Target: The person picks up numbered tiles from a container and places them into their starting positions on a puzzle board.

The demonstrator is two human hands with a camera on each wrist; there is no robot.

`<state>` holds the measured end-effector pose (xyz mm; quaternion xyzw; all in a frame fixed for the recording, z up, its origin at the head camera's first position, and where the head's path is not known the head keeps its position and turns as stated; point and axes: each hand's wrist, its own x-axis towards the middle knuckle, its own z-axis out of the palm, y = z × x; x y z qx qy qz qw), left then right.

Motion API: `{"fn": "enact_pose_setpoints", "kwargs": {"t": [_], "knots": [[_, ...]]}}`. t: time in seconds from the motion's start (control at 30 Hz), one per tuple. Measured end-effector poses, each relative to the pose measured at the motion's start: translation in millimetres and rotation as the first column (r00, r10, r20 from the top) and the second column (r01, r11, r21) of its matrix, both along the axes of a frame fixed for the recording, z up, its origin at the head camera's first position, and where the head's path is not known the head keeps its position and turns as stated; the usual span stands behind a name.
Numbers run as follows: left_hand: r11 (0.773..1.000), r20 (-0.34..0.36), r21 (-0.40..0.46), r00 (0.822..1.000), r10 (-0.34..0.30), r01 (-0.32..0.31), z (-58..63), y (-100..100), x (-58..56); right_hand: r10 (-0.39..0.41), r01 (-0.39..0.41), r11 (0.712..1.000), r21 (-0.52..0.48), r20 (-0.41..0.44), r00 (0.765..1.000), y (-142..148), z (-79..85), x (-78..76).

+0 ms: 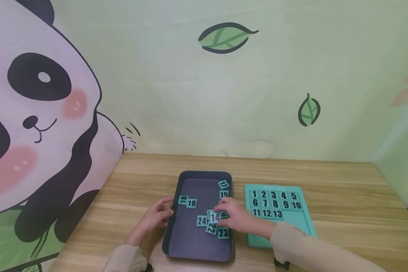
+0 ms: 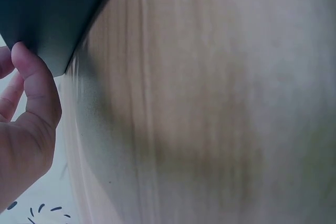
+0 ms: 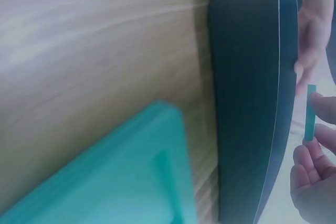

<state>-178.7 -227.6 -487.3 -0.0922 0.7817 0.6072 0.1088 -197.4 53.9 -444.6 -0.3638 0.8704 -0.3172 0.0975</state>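
My right hand point(image 1: 236, 216) pinches a small teal number tile point(image 1: 215, 217) marked 14 over the right part of a dark tray point(image 1: 187, 241). In the right wrist view that tile point(image 3: 311, 111) appears edge-on between thumb and fingers. Below and around it in the tray lie several loose tiles, among them 24 point(image 1: 202, 220), 22 point(image 1: 211, 228) and 23 point(image 1: 223, 233); some are partly hidden by the hand. At the tray's left side rests my left hand point(image 1: 156, 215), loosely bent, its thumb point(image 2: 37, 82) against the outer wall.
Right of the tray lies a teal number board point(image 1: 306, 223) with tiles 1 to 13 set in rows. Tiles 18 point(image 1: 183, 200) and 19 point(image 1: 191, 203) sit at the tray's left; 17 point(image 1: 223, 184) and 15 point(image 1: 224, 194) lie along its right wall. Behind the wooden table point(image 1: 149, 173) rises a printed backdrop.
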Motion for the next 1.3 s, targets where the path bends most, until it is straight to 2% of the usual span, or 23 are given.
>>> {"fn": "enact_pose_setpoints", "kwargs": {"t": [0.17,0.33,0.6,0.83,1.0,1.2,1.3], "knots": [[1.0,-0.005,0.01,1.0,-0.006,0.006,2.5,1,1.3,-0.037,0.038,0.999,-0.004,0.078,0.996,29,5.9,-3.8],[1.0,0.002,0.016,1.0,0.001,-0.001,2.4,1,1.0,-0.106,0.105,0.994,0.027,0.06,0.993,59,6.6,-11.6],[1.0,0.024,-0.001,1.0,0.019,-0.019,-0.9,1,-0.9,-0.214,0.212,0.977,0.033,0.075,0.974,109,2.2,-21.3],[1.0,0.022,-0.005,0.999,0.03,-0.029,-2.8,0,-2.1,-0.24,0.24,0.97,0.042,0.012,0.971,144,-8.7,-24.8],[1.0,0.018,0.001,1.0,0.019,-0.019,-3.3,-1,-2.2,-0.266,0.265,0.963,0.049,0.005,0.964,163,-17.7,-25.2],[1.0,0.013,-0.011,1.0,0.016,-0.016,-2.1,-1,-1.4,-0.292,0.291,0.954,0.071,0.003,0.956,177,-24.5,-20.5],[1.0,0.016,-0.019,1.0,0.018,-0.018,-2.0,-1,-1.6,-0.308,0.309,0.946,0.096,-0.032,0.951,179,-28.5,-18.7]]}}
